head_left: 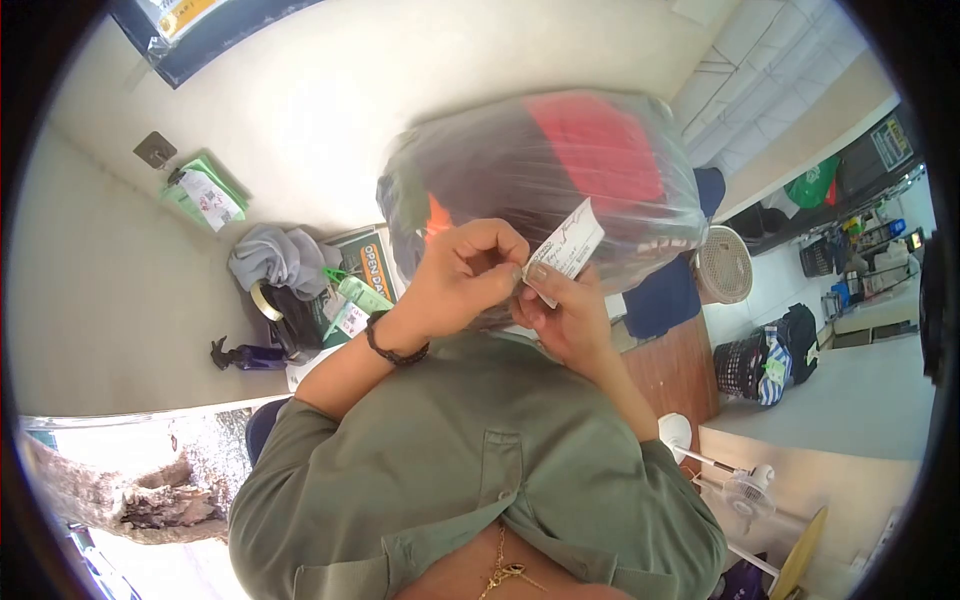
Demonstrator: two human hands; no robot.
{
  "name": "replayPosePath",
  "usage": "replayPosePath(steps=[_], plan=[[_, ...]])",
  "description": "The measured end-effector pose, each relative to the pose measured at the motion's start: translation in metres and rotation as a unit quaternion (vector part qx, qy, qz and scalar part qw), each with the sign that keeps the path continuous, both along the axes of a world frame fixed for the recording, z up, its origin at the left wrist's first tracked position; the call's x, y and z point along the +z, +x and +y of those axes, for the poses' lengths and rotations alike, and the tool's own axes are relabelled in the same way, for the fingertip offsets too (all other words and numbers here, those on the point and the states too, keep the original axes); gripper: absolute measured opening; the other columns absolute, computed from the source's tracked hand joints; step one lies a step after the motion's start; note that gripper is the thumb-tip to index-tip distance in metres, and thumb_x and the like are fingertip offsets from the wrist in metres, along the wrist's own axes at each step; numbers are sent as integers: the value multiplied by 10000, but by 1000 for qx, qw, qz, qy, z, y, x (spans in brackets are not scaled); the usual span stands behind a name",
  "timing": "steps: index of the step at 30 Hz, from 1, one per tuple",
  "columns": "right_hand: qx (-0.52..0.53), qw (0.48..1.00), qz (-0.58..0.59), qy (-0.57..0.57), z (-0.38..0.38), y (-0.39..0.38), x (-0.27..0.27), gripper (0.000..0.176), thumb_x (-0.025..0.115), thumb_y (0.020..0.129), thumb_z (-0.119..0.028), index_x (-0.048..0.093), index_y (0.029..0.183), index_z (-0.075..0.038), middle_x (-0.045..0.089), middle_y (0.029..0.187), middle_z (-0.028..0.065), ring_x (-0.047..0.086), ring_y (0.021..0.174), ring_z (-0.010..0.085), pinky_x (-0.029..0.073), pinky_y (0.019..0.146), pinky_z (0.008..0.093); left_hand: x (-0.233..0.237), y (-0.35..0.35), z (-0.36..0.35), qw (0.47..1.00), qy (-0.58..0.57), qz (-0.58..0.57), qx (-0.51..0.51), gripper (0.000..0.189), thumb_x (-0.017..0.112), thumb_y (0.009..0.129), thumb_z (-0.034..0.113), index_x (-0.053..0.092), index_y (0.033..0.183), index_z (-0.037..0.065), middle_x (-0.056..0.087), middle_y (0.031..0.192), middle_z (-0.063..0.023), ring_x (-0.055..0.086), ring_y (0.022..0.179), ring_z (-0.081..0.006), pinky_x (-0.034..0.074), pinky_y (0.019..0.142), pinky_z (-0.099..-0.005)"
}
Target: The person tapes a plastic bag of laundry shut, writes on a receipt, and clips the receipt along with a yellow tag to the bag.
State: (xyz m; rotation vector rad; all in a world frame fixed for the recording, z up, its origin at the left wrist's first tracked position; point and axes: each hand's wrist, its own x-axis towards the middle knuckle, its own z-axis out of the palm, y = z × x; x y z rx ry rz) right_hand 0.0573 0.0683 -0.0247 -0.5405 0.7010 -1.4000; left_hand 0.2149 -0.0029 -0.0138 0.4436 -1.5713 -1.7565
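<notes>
My right hand pinches a small white paper slip with handwriting on it, held up in front of my chest. My left hand, with a dark braided bracelet on the wrist, is closed with thumb and fingertips together at the slip's lower left corner. Whether those fingertips grip the corner or some small thing is hidden. Just beyond both hands rests a large clear plastic bag packed with folded dark, red and orange cloth.
At left lie a tape roll, a purple spray bottle, grey cloth and a green slip bundle. Another green bundle hangs on the wall. To the right stand a round-topped basket, a dark laundry basket and a fan.
</notes>
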Motion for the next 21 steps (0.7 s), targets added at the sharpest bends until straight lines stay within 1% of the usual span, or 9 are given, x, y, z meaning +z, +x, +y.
replayPosePath(steps=[1, 2, 4, 8, 10, 13, 15, 17, 21], plan=[[16, 1000, -21, 1, 0, -1, -1, 114, 681, 881, -119, 617, 840, -34, 615, 697, 53, 492, 470, 116, 377, 465, 296, 2, 0, -1, 1000, 21, 1, -16, 89, 560, 818, -61, 581, 882, -2, 559, 842, 7, 566, 793, -64, 475, 705, -222], [31, 999, -41, 2, -1, -3, -2, 111, 683, 875, -109, 616, 833, -31, 610, 691, 52, 496, 471, 118, 385, 462, 290, 3, -1, -3, 986, -156, -27, 56, 86, 560, 820, -60, 580, 879, -2, 559, 839, 10, 556, 780, -58, 467, 693, -218], [59, 995, -72, 29, -6, -7, -11, 105, 681, 872, -92, 600, 876, -25, 609, 712, 57, 508, 471, 135, 410, 467, 298, 6, -3, -8, 848, -488, -78, 192, 80, 562, 822, -59, 578, 875, -1, 559, 832, 15, 536, 755, -47, 451, 668, -208], [-38, 994, 101, 4, -3, 4, -1, 242, 676, 876, -76, 570, 1075, 11, 628, 843, 75, 575, 560, 172, 461, 499, 311, 8, 3, 3, 972, -191, -53, 129, 63, 557, 829, -45, 570, 856, 10, 543, 818, 19, 487, 722, -40, 406, 624, -206], [-204, 953, 202, -100, 6, 12, 11, 408, 691, 874, -94, 502, 1217, 20, 634, 944, 90, 610, 709, 206, 486, 587, 329, 3, 8, 0, 996, -27, -5, 88, 48, 552, 824, -23, 560, 846, 19, 531, 815, 11, 471, 709, -52, 389, 619, -219], [-412, 715, 497, -269, 5, -7, 9, 476, 721, 840, -110, 541, 1275, -41, 638, 1058, 95, 599, 942, 239, 484, 737, 352, 8, 16, -1, 998, -21, -6, 65, 38, 552, 826, -17, 556, 847, 14, 527, 828, 22, 460, 725, -43, 378, 620, -215], [-407, 534, 648, -361, 4, -20, 15, 410, 736, 805, -129, 624, 1199, -119, 642, 1107, 75, 571, 1049, 243, 448, 823, 359, 7, 18, 2, 999, -11, -15, 36, 33, 552, 828, -11, 559, 851, 12, 532, 833, 23, 462, 731, -42, 376, 622, -214], [-302, 435, 729, -434, 7, -23, 34, 299, 743, 767, -160, 715, 1060, -210, 650, 1141, 38, 543, 1106, 237, 389, 889, 360, 5, 14, 7, 1000, -4, -17, -9, 37, 551, 829, -8, 565, 858, 10, 539, 834, 23, 465, 737, -42, 375, 620, -215], [-274, 373, 780, -422, 10, -16, 41, 155, 722, 755, -255, 732, 903, -298, 666, 1140, -75, 553, 1077, 188, 301, 889, 317, 6, 14, 9, 996, 62, 0, -57, 58, 554, 848, 13, 603, 879, 8, 567, 811, 27, 482, 730, -36, 402, 624, -211]])
